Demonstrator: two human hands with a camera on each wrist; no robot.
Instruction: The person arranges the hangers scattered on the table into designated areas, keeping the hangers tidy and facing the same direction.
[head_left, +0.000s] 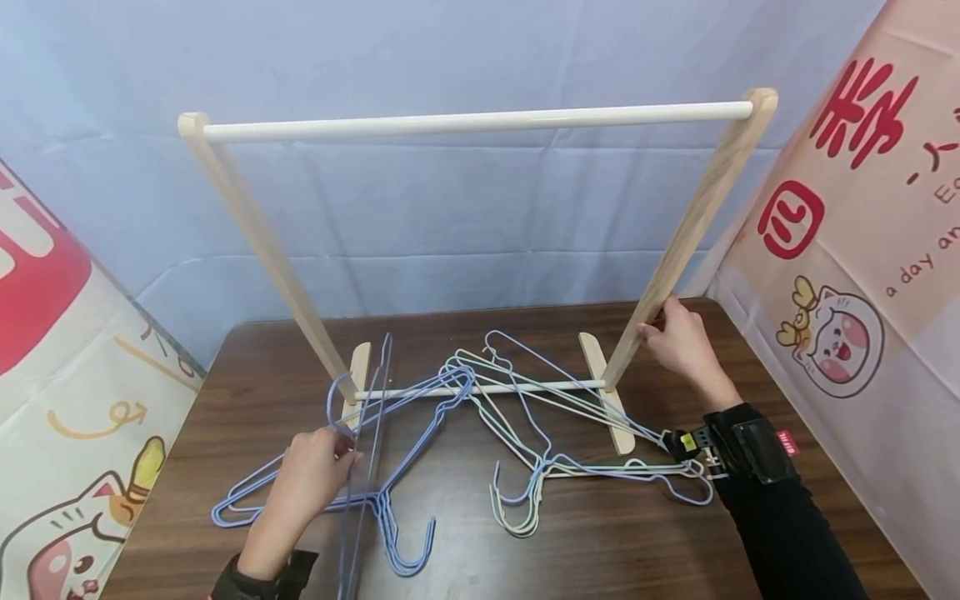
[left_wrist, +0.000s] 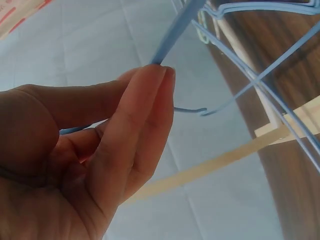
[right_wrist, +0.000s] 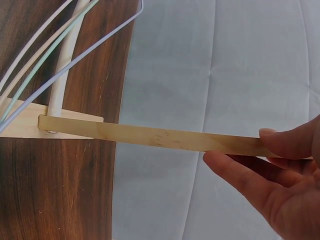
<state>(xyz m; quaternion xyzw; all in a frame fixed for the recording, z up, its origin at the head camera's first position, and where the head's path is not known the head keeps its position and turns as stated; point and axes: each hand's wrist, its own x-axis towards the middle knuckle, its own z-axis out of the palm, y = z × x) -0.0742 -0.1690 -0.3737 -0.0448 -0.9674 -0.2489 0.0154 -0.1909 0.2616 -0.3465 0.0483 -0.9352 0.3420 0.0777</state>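
My left hand (head_left: pixel 306 473) pinches a blue wire hanger (left_wrist: pixel 176 34) between thumb and fingertips, over the left part of the table. In the head view this hanger stands nearly edge-on, its hook up by the fingers. Several other blue hangers (head_left: pixel 408 460) lie nested just beyond and to the right of that hand. On the far right, my right hand (head_left: pixel 684 346) grips the right wooden upright (head_left: pixel 693 212) of a hanging rack, low down, with its thumb on one face and fingers on the other.
A white top bar (head_left: pixel 480 122) and a lower bar (head_left: pixel 555 387) join the right upright to the left upright (head_left: pixel 262 242). Tangled pale green and blue hangers (head_left: pixel 517 442) overlap the lower bar at the middle right. Behind the brown table (head_left: pixel 465 550) hangs a light blue cloth (head_left: pixel 465 217).
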